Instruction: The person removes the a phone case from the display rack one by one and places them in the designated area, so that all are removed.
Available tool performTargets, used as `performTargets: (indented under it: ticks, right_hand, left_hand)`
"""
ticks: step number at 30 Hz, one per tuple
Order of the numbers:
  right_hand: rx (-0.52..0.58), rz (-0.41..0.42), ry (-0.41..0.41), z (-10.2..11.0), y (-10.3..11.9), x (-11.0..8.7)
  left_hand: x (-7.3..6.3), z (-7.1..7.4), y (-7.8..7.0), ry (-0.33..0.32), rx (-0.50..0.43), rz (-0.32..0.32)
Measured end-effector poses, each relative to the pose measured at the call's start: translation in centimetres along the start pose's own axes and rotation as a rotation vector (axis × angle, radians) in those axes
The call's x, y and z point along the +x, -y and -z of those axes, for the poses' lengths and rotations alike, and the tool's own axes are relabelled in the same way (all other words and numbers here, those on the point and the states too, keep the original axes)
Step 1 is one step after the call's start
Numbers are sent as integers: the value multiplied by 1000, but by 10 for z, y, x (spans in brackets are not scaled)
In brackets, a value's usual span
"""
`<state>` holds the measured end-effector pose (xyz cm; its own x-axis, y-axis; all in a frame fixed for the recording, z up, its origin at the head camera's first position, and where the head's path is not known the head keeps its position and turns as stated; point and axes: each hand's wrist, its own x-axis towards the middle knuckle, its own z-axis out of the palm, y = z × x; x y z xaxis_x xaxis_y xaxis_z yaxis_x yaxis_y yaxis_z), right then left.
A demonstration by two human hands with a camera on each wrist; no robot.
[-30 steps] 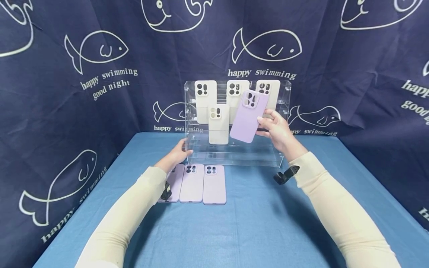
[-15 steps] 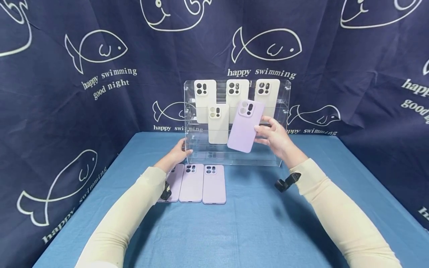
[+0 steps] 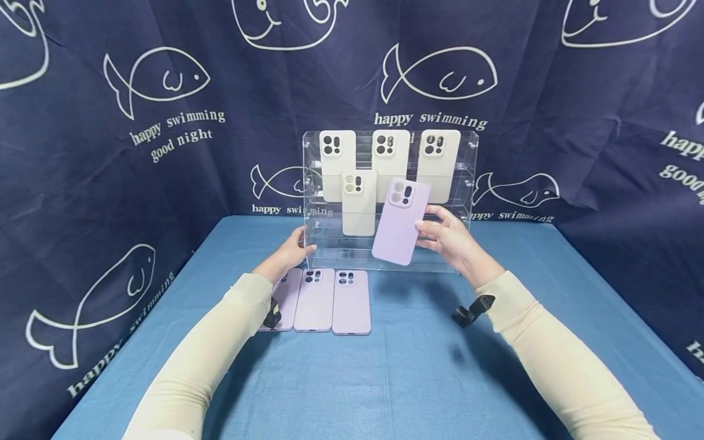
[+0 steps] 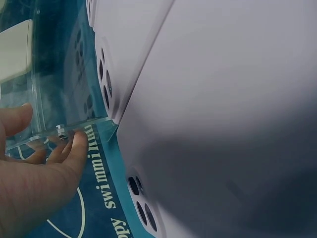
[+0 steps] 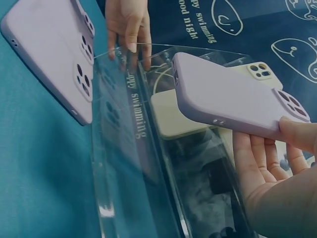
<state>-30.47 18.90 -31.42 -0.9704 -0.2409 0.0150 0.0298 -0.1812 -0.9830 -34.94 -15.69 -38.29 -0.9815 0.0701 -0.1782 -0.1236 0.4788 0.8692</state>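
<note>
My right hand point(image 3: 453, 238) pinches a purple phone case point(image 3: 400, 223) by its right edge, thumb on its back face. The case tilts a little and hangs in front of a clear acrylic display stand point(image 3: 330, 260). In the right wrist view the held phone case point(image 5: 228, 96) stands out over the stand's tiers. My left hand point(image 3: 288, 250) grips the stand's left side panel, with the thumb in front and fingers behind; the left wrist view shows that hand point(image 4: 44, 178) around the clear panel. Three cream phone cases point(image 3: 338, 165) stand on the upper tier and one cream phone case point(image 3: 360, 208) below them.
Three purple phone cases point(image 3: 352, 305) lie side by side on the blue tablecloth point(image 3: 385, 379) before the stand's left half; my left wrist covers part of the leftmost. A dark blue curtain point(image 3: 247, 73) with white fish drawings hangs behind and at both sides.
My right hand has lowered the purple phone case in front of the stand, shifting it slightly left. My left hand has kept its place on the side panel.
</note>
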Motion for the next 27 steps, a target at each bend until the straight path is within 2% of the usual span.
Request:
performTargets:
  ticks: [16,27]
  right_hand:
    - [-65,-125,-3,0,-22,-12]
    - [-34,-229,-42,0,-44,-16]
  left_hand:
    - [1,1,-1,5,11,6]
    - [0,2,-1,3,14,11]
